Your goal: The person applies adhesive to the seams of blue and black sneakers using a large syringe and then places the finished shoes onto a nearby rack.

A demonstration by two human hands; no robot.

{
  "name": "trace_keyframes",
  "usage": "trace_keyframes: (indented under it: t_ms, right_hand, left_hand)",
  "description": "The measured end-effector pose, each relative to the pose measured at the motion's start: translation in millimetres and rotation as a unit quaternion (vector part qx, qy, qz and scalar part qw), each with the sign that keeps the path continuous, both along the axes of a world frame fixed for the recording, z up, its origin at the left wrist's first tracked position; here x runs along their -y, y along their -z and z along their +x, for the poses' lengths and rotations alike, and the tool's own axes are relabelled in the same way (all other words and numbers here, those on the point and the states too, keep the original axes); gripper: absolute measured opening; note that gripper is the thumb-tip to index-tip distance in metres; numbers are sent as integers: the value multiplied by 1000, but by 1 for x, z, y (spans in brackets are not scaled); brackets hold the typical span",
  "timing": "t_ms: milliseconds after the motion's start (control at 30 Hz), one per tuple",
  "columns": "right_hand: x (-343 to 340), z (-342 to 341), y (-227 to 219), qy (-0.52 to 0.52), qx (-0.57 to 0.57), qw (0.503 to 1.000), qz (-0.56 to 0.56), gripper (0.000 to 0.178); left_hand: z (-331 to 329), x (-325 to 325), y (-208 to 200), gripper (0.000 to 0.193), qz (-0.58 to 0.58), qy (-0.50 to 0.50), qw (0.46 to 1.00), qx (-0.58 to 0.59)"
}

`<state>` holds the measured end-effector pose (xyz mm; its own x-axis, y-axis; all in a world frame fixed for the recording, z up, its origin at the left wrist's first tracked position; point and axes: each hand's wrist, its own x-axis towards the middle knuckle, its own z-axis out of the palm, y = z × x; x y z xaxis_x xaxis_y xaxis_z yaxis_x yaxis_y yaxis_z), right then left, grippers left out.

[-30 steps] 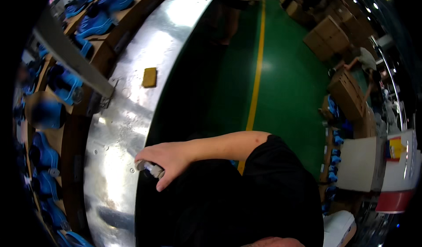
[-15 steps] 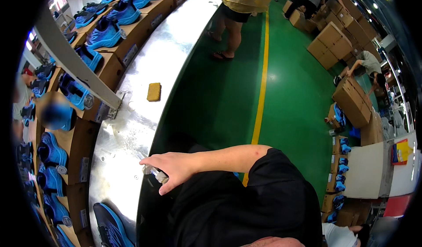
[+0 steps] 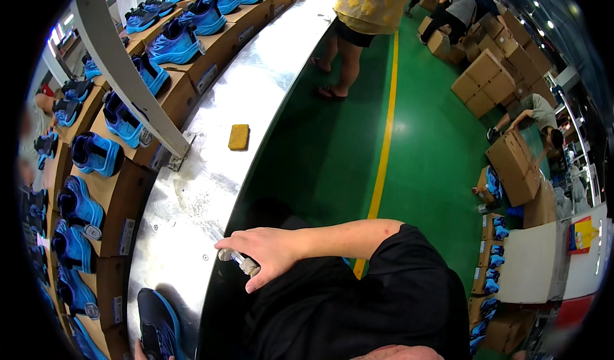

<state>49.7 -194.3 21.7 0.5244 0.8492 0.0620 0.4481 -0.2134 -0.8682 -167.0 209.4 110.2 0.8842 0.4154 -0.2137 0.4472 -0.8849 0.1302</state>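
My right hand (image 3: 272, 250) reaches over the front edge of the metal bench (image 3: 220, 187), its fingers and thumb closed around a small clear object with greyish ends (image 3: 242, 261). The exact kind of that object cannot be made out. A dark navy and bright blue sports shoe (image 3: 158, 327) lies on the bench at the lower left. At the bottom edge, the fingertips of my left hand (image 3: 139, 352) grip the sides of this shoe; most of that hand is outside the picture. A yellow-brown block (image 3: 239, 137) rests on the bench farther up.
Blue sports shoes (image 3: 174, 43) stand on cardboard boxes (image 3: 121, 200) along the bench's far side. A slanted metal post (image 3: 128, 81) is fixed to the bench. Beyond it, a person in a yellow top (image 3: 368, 5) stands on the green floor (image 3: 326, 155). Cartons (image 3: 484, 81) are stacked at right.
My left fingertips have come into view at the shoe, which has turned slightly more upright in the picture. The whole view has shifted a little; my right hand keeps its grasp.
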Motion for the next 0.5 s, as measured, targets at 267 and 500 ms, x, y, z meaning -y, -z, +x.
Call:
trace_keyframes:
  t_ms: [267, 500]
  right_hand:
    - [-10, 0, -12, -5, -3, 999, -44, 97]
    - [-3, -4, -11, -1, 11, 998, -58, 95]
  left_hand:
    - [21, 65, 11, 67, 48, 251, 951, 173]
    - [44, 92, 17, 52, 17, 355, 908, 224]
